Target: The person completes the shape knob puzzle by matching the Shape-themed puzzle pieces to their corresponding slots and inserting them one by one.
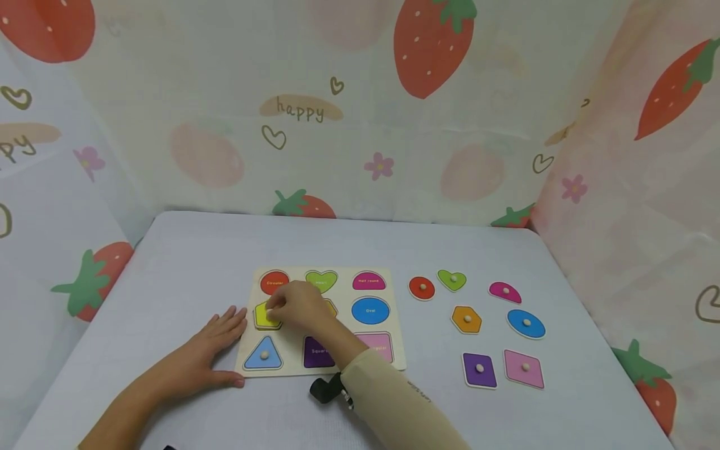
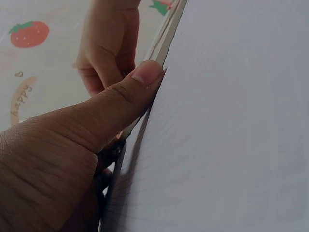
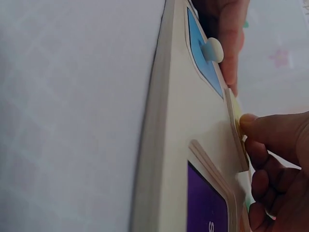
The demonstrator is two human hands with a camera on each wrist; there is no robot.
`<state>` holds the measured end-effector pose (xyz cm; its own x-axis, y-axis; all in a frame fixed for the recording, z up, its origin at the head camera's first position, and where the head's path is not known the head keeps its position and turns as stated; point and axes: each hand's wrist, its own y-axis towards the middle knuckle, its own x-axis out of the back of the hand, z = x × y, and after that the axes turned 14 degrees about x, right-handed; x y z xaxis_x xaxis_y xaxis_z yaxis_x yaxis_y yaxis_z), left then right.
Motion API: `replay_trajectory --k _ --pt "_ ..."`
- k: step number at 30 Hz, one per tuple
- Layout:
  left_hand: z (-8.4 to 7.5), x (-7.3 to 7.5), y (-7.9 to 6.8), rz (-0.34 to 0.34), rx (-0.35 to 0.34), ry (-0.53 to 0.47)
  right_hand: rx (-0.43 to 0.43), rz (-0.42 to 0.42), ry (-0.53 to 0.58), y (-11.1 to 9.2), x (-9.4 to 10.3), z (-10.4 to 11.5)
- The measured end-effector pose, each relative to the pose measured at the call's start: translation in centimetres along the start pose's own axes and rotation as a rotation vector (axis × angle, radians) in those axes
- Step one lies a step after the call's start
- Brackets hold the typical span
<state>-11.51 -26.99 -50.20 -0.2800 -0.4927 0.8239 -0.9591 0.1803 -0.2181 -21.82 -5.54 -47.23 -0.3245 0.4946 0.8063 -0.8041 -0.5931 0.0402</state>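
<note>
A wooden shape puzzle board lies on the white table. With thumb and fingers, my right hand pinches the yellow pentagon piece by its knob, over the board's left middle slot. In the right wrist view the yellow piece stands slightly proud of the board. My left hand lies with fingers spread along the board's left edge, its thumb against the front left corner. The blue triangle piece with its knob sits in its slot at the front left.
To the right of the board lie several knobbed pieces: red circle, green heart, magenta half round, orange hexagon, blue oval, purple square and pink rectangle. A strawberry-print cloth surrounds the table.
</note>
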Motion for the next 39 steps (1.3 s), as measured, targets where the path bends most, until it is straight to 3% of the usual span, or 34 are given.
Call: replay_trajectory --k 19,39 --pt "-0.19 0.13 -0.04 0.0 -0.004 -0.013 0.044 0.02 -0.075 -0.04 -0.23 -0.06" --pt "-0.18 0.1 0.1 0.001 -0.005 -0.008 0.009 0.002 -0.098 -0.18 -0.48 0.16"
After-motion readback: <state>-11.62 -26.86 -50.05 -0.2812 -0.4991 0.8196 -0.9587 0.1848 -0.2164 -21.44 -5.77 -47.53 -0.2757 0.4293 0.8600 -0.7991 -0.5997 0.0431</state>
